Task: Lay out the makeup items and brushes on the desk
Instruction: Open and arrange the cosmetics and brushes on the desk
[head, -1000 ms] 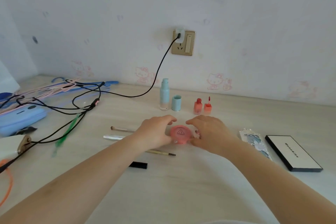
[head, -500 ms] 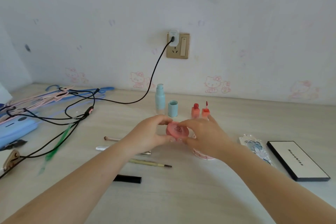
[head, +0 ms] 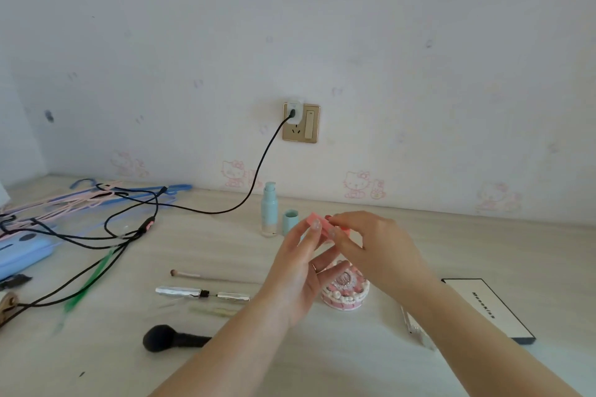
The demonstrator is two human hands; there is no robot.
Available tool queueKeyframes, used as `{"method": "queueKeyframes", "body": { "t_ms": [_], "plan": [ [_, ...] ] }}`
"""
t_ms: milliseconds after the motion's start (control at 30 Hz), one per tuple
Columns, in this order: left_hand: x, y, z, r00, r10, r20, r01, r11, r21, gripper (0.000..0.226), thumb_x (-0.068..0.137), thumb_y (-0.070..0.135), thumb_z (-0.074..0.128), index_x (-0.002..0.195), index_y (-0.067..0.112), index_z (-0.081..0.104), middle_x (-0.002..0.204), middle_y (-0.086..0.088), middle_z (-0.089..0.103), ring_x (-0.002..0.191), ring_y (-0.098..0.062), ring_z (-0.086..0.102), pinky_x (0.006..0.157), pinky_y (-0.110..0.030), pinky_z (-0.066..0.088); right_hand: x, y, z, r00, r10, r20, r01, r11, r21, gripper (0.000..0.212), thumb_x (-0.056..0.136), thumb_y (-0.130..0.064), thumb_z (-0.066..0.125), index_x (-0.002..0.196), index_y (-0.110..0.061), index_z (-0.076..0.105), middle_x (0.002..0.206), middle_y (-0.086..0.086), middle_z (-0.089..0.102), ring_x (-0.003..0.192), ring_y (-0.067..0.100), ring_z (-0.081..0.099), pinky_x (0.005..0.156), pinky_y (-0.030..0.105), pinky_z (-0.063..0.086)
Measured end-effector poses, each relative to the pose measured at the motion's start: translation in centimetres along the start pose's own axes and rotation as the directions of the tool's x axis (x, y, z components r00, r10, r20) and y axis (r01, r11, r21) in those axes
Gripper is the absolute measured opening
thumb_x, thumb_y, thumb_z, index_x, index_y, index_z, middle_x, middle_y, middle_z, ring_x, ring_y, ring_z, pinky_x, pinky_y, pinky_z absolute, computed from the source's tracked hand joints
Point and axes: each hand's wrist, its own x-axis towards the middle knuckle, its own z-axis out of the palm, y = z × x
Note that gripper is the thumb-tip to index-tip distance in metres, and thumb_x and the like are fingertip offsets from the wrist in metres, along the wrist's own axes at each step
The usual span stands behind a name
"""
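Both hands hold a small pink compact [head: 318, 223] up above the desk, tilted on edge. My left hand [head: 300, 271] pinches its near side and my right hand [head: 371, 248] pinches its far side. Below them a round pink cake-shaped case [head: 345, 295] sits on the desk. A black powder brush [head: 172, 338], a silver tube [head: 201, 293], a thin brush [head: 206, 275] and a pale stick [head: 214, 311] lie to the left. A blue bottle [head: 269, 209] and its cap [head: 290, 222] stand at the back. A white palette [head: 490, 309] lies at the right.
A black cable [head: 258, 177] runs from the wall socket [head: 301, 122] across the desk's left side over pink and blue hangers [head: 96, 196]. A blue case [head: 22, 250] lies at the far left. A clear wrapped item [head: 417, 329] lies beside my right forearm.
Both hands lifted the pink compact off the desk and tipped it on edge. The cake-shaped case beneath came into sight. The camera tilted up and the black brush head came into view.
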Motion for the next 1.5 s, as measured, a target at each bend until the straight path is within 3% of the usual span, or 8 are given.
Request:
{"method": "queueKeyframes", "body": {
  "t_ms": [200,400,567,667,867,1100,1300,1500],
  "plan": [
    [-0.3,-1.8,2.9,0.999,-0.033,-0.021,0.031,0.997,-0.065,0.044,0.09,0.034,0.058,0.126,0.011,0.052,0.107,-0.005,0.069,0.095,-0.023,0.067,0.07,-0.032,0.056,-0.8,2.0,-0.6,0.993,-0.111,-0.045,0.092,0.947,-0.308,0.035,0.097,-0.045,0.033,0.103,-0.029,0.064,0.092,-0.008,0.068,0.083,0.016,0.064,0.071,0.033,0.051],
    [0.0,-2.8,4.9,0.996,-0.084,0.006,0.084,0.996,-0.034,0.042,0.092,0.035,0.055,0.131,0.021,0.05,0.095,0.0,0.071,0.071,-0.012,0.07,0.077,-0.035,0.058,-1.3,3.7,-1.6,0.984,-0.139,-0.11,0.09,0.928,-0.362,0.05,0.095,-0.05,0.027,0.09,-0.02,0.066,0.075,-0.001,0.069,0.067,0.026,0.064,0.059,0.036,0.05],
    [-0.3,-3.1,5.5,0.988,-0.144,0.063,0.148,0.987,-0.069,0.022,0.094,0.034,0.05,0.104,0.02,0.064,0.107,-0.008,0.069,0.092,-0.023,0.07,0.089,-0.043,0.051,-1.0,5.3,-3.8,0.988,0.088,-0.127,-0.113,0.972,-0.204,0.035,0.094,-0.037,0.038,0.094,-0.017,0.066,0.076,0.007,0.07,0.073,0.03,0.064,0.066,0.035,0.049],
    [0.0,-3.2,5.7,0.986,-0.161,0.047,0.166,0.977,-0.136,0.022,0.098,0.03,0.044,0.094,0.022,0.064,0.108,-0.014,0.068,0.102,-0.03,0.066,0.09,-0.048,0.05,-1.1,6.0,-5.1,0.968,0.24,-0.077,-0.234,0.969,0.08,0.025,0.095,-0.028,0.045,0.091,-0.017,0.067,0.077,0.0,0.071,0.071,0.019,0.066,0.068,0.032,0.051],
    [2.1,-3.7,6.8,0.978,-0.209,-0.021,0.202,0.965,-0.164,0.03,0.102,0.029,0.032,0.11,0.011,0.055,0.101,-0.013,0.071,0.098,-0.029,0.069,0.088,-0.05,0.051,-0.7,8.9,-6.1,0.866,0.5,-0.004,-0.386,0.674,0.629,0.025,0.095,-0.011,0.041,0.1,-0.013,0.066,0.085,0.007,0.072,0.076,0.016,0.071,0.064,0.03,0.06],
    [6.6,-5.7,8.6,0.949,-0.197,-0.248,0.194,0.98,-0.036,0.022,0.101,0.016,0.037,0.113,0.01,0.054,0.097,-0.011,0.064,0.079,-0.023,0.064,0.068,-0.037,0.056,1.3,13.4,-5.6,0.802,0.597,0.036,-0.474,0.598,0.646,0.023,0.096,-0.011,0.041,0.1,-0.009,0.064,0.084,0.009,0.07,0.072,0.018,0.068,0.061,0.029,0.059],
    [9.6,-6.4,8.5,0.925,-0.162,-0.343,0.198,0.978,0.072,0.025,0.099,0.007,0.038,0.12,0.008,0.052,0.117,-0.009,0.054,0.097,-0.022,0.059,0.076,-0.035,0.05,3.5,17.6,-4.7,0.761,0.646,0.061,-0.547,0.587,0.597,0.023,0.093,-0.013,0.043,0.096,-0.008,0.065,0.085,0.01,0.072,0.073,0.019,0.069,0.064,0.032,0.059],
    [12.4,-7.1,8.2,0.907,-0.218,-0.362,0.299,0.936,0.185,0.024,0.095,0.004,0.037,0.082,0.017,0.051,0.082,-0.001,0.052,0.087,-0.018,0.052,0.083,-0.034,0.039,5.3,19.4,-3.0,0.765,0.636,0.101,-0.574,0.602,0.555,0.02,0.089,-0.012,0.045,0.082,-0.013,0.063,0.084,0.009,0.072,0.071,0.019,0.069,0.066,0.033,0.058]
  ]
}}
